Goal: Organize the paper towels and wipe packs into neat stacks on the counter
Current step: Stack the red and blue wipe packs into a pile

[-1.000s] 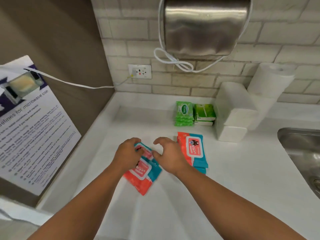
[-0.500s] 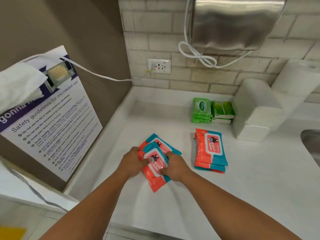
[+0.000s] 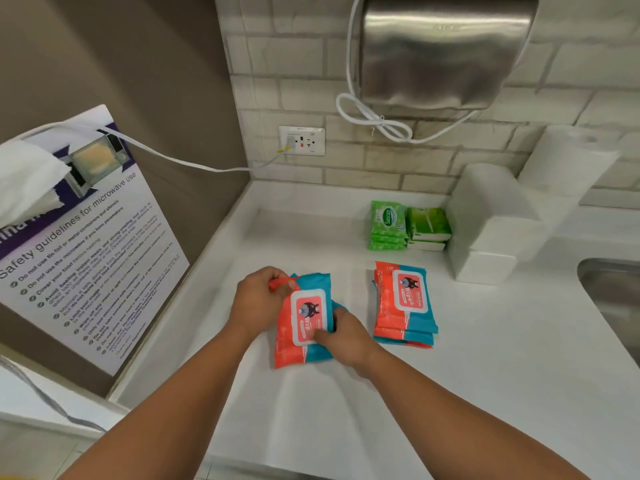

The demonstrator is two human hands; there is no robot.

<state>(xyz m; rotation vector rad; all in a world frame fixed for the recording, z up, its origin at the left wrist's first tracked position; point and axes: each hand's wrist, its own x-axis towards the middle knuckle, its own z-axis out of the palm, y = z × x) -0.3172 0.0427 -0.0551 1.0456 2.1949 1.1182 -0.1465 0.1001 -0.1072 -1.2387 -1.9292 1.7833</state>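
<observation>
Both hands clasp red-and-teal wipe packs (image 3: 304, 320) mid-frame on the desk (image 3: 485, 375): left hand (image 3: 258, 301) at the upper edge, right hand (image 3: 346, 336) lower; a neat stack (image 3: 403, 303) lies right.

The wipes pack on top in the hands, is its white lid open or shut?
Shut. The white lid lies flat on the top wipes pack, no flap lifted.
</observation>
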